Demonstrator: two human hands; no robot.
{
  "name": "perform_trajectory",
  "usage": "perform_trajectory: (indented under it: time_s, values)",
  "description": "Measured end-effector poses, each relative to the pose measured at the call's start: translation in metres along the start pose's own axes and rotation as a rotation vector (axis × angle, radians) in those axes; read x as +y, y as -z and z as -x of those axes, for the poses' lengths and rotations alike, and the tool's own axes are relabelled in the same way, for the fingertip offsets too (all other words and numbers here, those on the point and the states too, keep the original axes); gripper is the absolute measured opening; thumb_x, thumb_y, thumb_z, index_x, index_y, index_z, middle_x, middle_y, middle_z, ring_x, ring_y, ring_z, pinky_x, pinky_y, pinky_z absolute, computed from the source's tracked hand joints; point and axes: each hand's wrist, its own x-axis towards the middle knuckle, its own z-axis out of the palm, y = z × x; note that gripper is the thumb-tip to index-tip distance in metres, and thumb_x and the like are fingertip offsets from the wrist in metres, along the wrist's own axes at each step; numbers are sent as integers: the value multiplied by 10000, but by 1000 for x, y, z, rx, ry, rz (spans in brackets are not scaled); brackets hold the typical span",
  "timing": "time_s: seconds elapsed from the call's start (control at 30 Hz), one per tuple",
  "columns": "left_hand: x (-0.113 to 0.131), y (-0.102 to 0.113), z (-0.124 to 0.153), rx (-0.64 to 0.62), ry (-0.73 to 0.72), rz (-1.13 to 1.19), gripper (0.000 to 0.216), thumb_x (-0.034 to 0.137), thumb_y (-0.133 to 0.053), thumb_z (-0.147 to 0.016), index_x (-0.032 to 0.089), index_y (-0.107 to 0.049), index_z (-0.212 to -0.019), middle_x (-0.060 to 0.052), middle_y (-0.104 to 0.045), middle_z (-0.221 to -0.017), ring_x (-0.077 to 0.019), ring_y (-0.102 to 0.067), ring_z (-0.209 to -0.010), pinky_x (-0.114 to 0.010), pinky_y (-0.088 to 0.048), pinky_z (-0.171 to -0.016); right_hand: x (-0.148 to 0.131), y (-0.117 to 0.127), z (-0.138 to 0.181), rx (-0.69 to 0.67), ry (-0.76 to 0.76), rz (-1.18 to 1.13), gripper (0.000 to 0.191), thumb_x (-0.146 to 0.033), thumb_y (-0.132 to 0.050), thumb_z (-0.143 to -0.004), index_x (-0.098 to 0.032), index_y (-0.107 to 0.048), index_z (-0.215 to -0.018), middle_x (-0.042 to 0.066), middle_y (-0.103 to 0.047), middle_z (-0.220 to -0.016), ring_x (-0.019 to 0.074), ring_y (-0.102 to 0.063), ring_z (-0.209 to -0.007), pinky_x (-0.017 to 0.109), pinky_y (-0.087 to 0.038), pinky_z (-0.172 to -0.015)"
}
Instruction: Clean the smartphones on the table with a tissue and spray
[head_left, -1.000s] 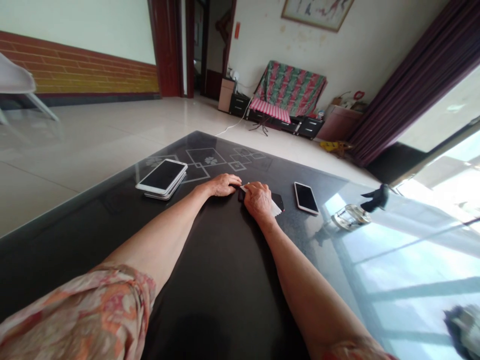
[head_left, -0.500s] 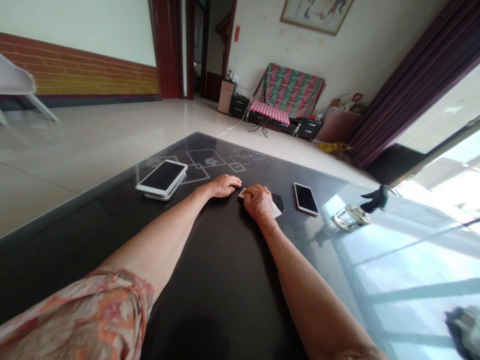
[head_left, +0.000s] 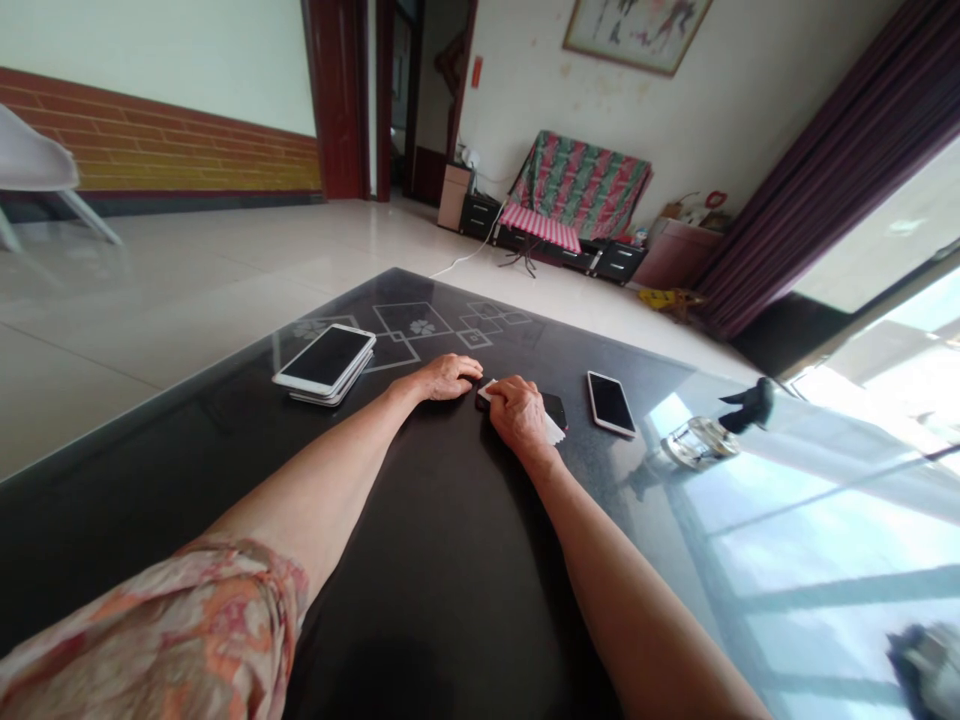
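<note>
My right hand (head_left: 517, 410) is closed over a small white cloth (head_left: 554, 430) with a zigzag edge, pressing it onto a black phone (head_left: 555, 408). The phone lies flat on the dark glossy table (head_left: 442, 560), and my hand covers much of it. Just beyond the phone's left end, my left hand (head_left: 450, 377) rests palm down, its fingers stretched out and nothing seen in it. To the right lies a white-framed phone (head_left: 610, 403), screen up. On the left side sits a stack of white tablets (head_left: 326, 360), the top one with its dark screen facing up.
A glass ornament (head_left: 701, 441) with a dark bird-like figure (head_left: 752, 404) stands on the table's right part, where window light reflects. At the lower right is a blurred grey object (head_left: 926, 665). Beyond the table are a striped folding stool (head_left: 540, 226) and a white chair (head_left: 34, 155).
My right hand has shifted very slightly on the phone with the cloth under it. The left hand stays in place. The whole view has moved a few pixels down.
</note>
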Motion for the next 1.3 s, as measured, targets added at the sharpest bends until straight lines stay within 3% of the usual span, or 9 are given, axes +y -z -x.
perform_trajectory:
  time_s: [0.6, 1.0, 1.3]
  values:
    - [2, -1, -2, -10, 6, -33, 382, 170, -530, -753, 197, -700, -1094, -22, -636, -1275, -177, -569, -1197, -251, -369, -1077, 1, 9, 20, 12, 48, 38, 287, -109, -467, -803, -219, -730, -828, 31, -704, -968, 185, -588, -915, 304, -391, -900]
    - [5, 1, -2, -25, 25, -45, 384, 195, -544, -753, 183, -698, -1105, -22, -636, -1274, -181, -573, -1190, -240, -377, -1070, 1, 10, 20, 17, -59, 116, 312, -138, -471, -862, -237, -699, -1051, 40, -661, -1153, 231, -525, -1023, 341, -357, -904]
    - [2, 0, -2, -16, 15, -40, 376, 204, -544, -749, 208, -703, -1089, -8, -636, -1274, -176, -582, -1178, -248, -385, -1066, -2, 14, 19, 23, -122, 90, 281, -98, -477, -810, -208, -733, -850, 40, -690, -967, 199, -531, -890, 320, -338, -858]
